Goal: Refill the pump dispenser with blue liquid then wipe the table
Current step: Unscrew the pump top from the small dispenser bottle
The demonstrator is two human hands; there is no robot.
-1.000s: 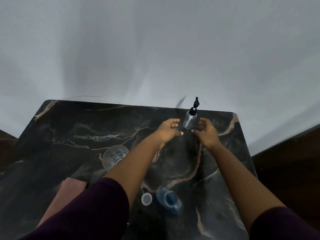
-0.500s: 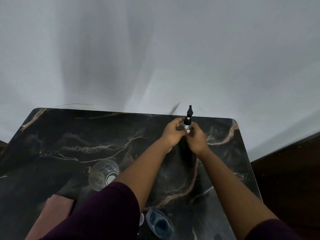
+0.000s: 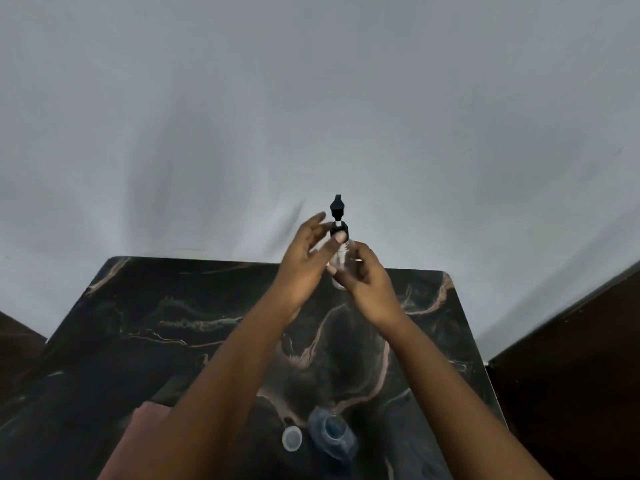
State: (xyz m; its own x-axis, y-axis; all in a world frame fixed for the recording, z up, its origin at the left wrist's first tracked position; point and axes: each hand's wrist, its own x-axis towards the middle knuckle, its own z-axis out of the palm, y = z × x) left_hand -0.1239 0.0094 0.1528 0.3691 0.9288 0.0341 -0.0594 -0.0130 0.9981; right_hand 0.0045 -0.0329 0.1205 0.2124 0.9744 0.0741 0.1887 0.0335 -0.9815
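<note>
at the lower left edge of the dark marbled table [image 3: 145,327] lies a folded pinkish cloth [image 3: 138,434], partly hidden under the left forearm. further right, near the bottom edge of the view, a small round white cap [image 3: 292,438] lies flat on the tabletop, and just beside it on its right stands an open clear bottle [image 3: 333,436] with blue liquid showing inside it; how full it is cannot be told from above.

higher up, over the far edge of the table, both hands meet at the pump dispenser [image 3: 338,237]. it is lifted off the tabletop and held roughly upright, its long axis running up and down, the black pump head [image 3: 337,206] at the top with its nozzle pointing away from the person. the clear body below looks empty, though blur makes that uncertain.

the left hand [image 3: 304,261] has its thumb tip against the black collar under the pump head, while its other fingers are spread and mostly straight, reaching past the collar on the left. the right hand [image 3: 363,282] curls its fingers round the clear body of the dispenser and grips it from the right and below.
</note>
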